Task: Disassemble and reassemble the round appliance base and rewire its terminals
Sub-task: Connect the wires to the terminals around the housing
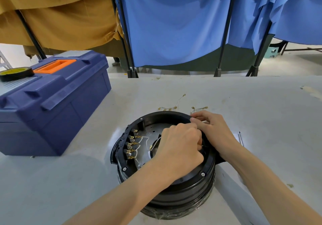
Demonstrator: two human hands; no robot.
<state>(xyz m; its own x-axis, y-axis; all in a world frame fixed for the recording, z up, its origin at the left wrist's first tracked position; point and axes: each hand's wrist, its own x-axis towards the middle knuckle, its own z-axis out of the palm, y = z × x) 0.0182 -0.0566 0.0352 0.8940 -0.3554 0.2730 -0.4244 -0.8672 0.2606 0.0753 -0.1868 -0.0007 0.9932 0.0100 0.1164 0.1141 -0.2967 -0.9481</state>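
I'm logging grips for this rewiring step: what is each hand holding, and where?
The right hand holds the round base by its rim. The left hand curls inside the base; what it pinches, if anything, is hidden.

Black base (176, 195), brass terminals (131, 143), white wires (139, 150); navy toolbox (52, 106), orange handle (55, 66); blue curtain (174, 24); grey counter (252, 106).

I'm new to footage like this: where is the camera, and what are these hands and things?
The one camera sits on the person's head, looking down at their own hands. On the grey table stands a black round appliance base, opened, with a row of brass terminals inside. The right hand holds its rim; the left hand works inside with curled fingers, at something hidden. Loose wires lie beyond it, and a blue toolbox with a tape roll on it stands left.
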